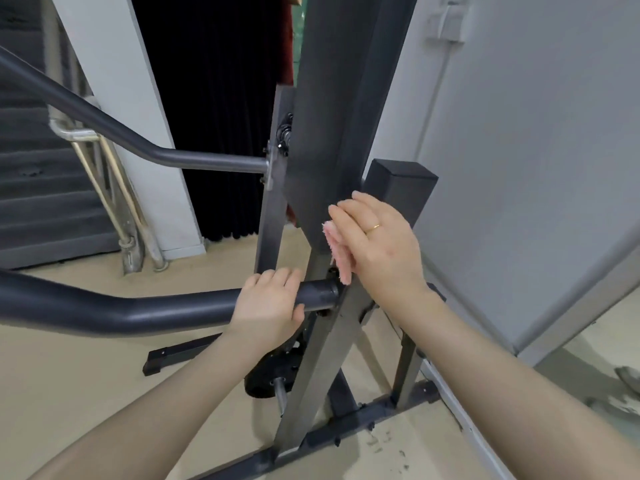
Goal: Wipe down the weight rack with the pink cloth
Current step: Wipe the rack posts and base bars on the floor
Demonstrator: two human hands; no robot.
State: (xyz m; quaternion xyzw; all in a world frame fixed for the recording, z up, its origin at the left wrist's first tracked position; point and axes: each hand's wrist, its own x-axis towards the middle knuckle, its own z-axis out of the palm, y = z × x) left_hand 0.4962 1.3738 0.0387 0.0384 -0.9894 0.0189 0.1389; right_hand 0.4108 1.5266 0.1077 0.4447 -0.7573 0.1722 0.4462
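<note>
The dark grey weight rack rises through the middle of the head view, its slanted upright running down to a floor frame. A pink cloth lies flat against that upright, pressed there under my right hand, whose fingers stretch straight over it; only the cloth's left edge shows. My left hand grips the rack's lower round bar close to where the bar joins the upright.
A second curved bar crosses higher on the left. A black weight plate sits low on a peg behind the upright. A grey panel stands on the right, stairs with a metal railing at the left.
</note>
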